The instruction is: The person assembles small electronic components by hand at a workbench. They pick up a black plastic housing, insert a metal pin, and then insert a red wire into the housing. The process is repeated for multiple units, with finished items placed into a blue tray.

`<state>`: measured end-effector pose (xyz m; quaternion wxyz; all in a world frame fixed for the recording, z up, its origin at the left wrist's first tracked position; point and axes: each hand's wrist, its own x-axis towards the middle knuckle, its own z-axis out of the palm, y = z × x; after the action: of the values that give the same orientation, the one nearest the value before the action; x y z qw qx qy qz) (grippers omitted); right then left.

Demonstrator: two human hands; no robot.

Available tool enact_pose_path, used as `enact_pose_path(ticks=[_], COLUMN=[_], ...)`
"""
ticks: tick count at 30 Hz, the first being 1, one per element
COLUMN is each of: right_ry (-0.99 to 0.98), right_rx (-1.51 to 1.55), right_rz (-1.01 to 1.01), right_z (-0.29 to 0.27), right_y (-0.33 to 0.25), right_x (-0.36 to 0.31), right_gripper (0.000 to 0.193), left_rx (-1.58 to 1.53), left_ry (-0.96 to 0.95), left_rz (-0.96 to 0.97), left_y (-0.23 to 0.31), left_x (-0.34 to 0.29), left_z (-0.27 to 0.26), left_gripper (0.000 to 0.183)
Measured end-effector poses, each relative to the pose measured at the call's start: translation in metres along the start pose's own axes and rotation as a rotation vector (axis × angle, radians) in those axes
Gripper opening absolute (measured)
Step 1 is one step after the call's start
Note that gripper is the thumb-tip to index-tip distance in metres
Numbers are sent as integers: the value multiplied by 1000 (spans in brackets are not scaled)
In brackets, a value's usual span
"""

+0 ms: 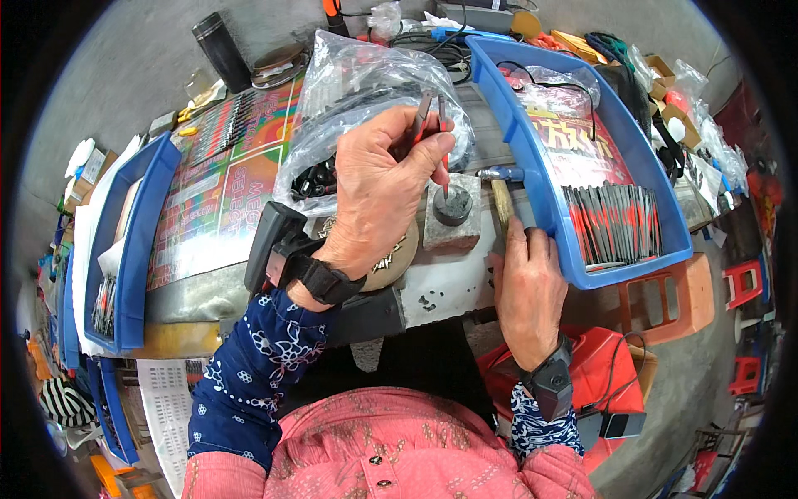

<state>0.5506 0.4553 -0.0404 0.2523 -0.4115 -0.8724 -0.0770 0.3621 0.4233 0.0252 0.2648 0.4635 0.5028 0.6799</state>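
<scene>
My left hand [378,179] is closed on a small two-pronged tool [445,162], dark grey and red. Its two prongs point up past my fingers, and its lower end meets a dark round piece [452,206] on a grey metal block [450,237]. To the right of the block, my right hand [529,291] is wrapped round the wooden handle of a hammer [503,200]. The hammer's metal head lies at the far end, beside the wall of a blue bin. Behind my left hand, a clear plastic bag [366,83] holds small black parts.
The blue bin [515,133] at right contains a row of dark-and-red flat pieces [611,220]. A round tray [399,258] of small metal bits lies partly under my left wrist. Another blue bin [137,249] and a printed board [224,191] with laid-out pieces are at left.
</scene>
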Motion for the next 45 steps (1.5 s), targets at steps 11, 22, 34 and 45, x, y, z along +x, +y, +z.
enact_pose_path(ticks=[11,22,34,45], right_ry=[-42,-79,-48,-10], right_rx=[40,82,75,21], right_rz=[30,60,43,-12], right_z=[1,-1,2,3], right_y=[-1,-1,-1,2], right_x=[-1,0,-1,0], right_gripper=[46,48,49,50], left_rx=[2,-20,-76,-40], left_ry=[24,21,63,34], left_rz=[21,49,41,55], left_y=[-6,-8,-6,-10], left_x=[4,8,8,8], left_z=[2,2,5,3], left_gripper=[16,18,9,15])
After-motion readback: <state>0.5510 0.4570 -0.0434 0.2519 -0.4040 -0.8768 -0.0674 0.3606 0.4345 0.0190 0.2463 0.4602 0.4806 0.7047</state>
